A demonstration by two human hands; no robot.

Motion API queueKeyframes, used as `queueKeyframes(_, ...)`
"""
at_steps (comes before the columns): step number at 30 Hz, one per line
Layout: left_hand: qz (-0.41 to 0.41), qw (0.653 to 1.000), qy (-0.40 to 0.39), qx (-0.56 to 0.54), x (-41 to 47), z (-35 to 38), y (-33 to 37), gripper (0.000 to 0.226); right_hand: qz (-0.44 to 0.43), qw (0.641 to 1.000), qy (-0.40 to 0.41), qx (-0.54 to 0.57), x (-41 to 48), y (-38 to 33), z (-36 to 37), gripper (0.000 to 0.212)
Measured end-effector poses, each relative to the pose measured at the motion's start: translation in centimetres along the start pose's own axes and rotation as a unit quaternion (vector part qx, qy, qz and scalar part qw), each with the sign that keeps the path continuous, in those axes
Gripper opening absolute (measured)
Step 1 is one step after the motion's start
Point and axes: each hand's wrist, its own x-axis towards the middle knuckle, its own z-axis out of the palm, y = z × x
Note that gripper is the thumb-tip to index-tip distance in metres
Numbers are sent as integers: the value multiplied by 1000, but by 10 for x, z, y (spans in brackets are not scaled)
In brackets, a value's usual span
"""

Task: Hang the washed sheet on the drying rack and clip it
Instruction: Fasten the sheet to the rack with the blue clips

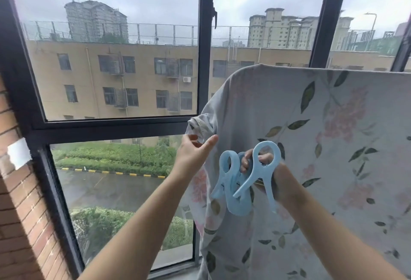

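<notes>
Pale blue plastic clips (242, 179) with large ring ends sit bunched in the right hand (274, 181), whose fingers curl through and around them. The hand holds them up in front of the hanging cloth, near the middle of the scene. The sheet (333, 119), grey-white with green leaves and pink blossoms, hangs on the right, draped over a straight support hidden beneath its top edge, just on the near side of the dark window frame (204, 57). The left hand (192, 151) reaches to the sheet's bunched left edge. Its fingers are stretched out, and the thumb and forefinger are spread either side of a fold, not closed on it. A brick wall (20, 213) runs along the near left.
</notes>
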Motion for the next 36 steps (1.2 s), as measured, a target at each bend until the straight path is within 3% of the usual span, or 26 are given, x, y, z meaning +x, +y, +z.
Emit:
queueKeyframes(3, -34, 998, -7, -59, 29, -1, 23, 5, 11, 999, 0, -39, 10, -18, 8, 23)
queueKeyframes(6, -5, 990, 75, -123, 42, -38, 39, 27, 14, 997, 15, -74, 27, -36, 16, 10)
queueKeyframes(9, -32, 952, 198, -232, 57, -97, 60, 31, 27, 990, 39, -133, 47, -63, 38, 7)
queueKeyframes(11, -85, 944, 161, -275, 67, -135, 65, 20, 17, 987, 52, -152, 61, -80, 55, 15)
queueKeyframes(13, -147, 964, 21, -220, 69, -159, 71, 17, 11, 982, 45, -182, 73, -93, 72, 24)
queueKeyframes(14, -162, 970, -13, -178, 70, -165, 76, 21, 13, 979, 32, -202, 79, -96, 77, 26)
queueKeyframes(15, -156, 976, -10, -149, 75, -170, 85, 22, 17, 974, 24, -225, 83, -100, 83, 28)
queueKeyframes(17, -101, 986, 93, -96, 84, -174, 105, 16, 18, 968, 20, -248, 91, -107, 91, 37)
queueKeyframes(19, -75, 979, 173, 72, 90, -174, 123, 17, 4, 967, 20, -254, 98, -115, 100, 41)
queueKeyframes(21, -103, 925, 169, 325, 87, -170, 125, 24, -6, 967, 18, -254, 101, -119, 105, 33)
queueKeyframes(22, -118, 898, 151, 397, 86, -169, 122, 26, -8, 967, 17, -254, 102, -120, 107, 29)
queueKeyframes(23, -123, 879, 143, 439, 86, -169, 119, 26, -7, 966, 12, -260, 102, -120, 108, 26)
queueKeyframes(25, -120, 877, 150, 441, 86, -170, 117, 31, -1, 962, 7, -274, 101, -119, 107, 25)
queueKeyframes(30, -114, 923, 235, 281, 85, -181, 101, 38, 4, 962, 14, -274, 97, -119, 108, 25)
queueKeyframes(31, -115, 937, 255, 209, 86, -185, 97, 37, 4, 962, 15, -274, 98, -119, 107, 24)
queueKeyframes(33, -111, 954, 270, -68, 90, -196, 91, 30, 6, 962, 13, -271, 99, -120, 106, 23)
queueKeyframes(35, -110, 936, 195, -270, 89, -205, 85, 27, 8, 963, 17, -269, 102, -121, 107, 21)
queueKeyframes(36, -113, 940, 138, -292, 88, -206, 83, 29, 9, 963, 20, -270, 104, -122, 108, 20)
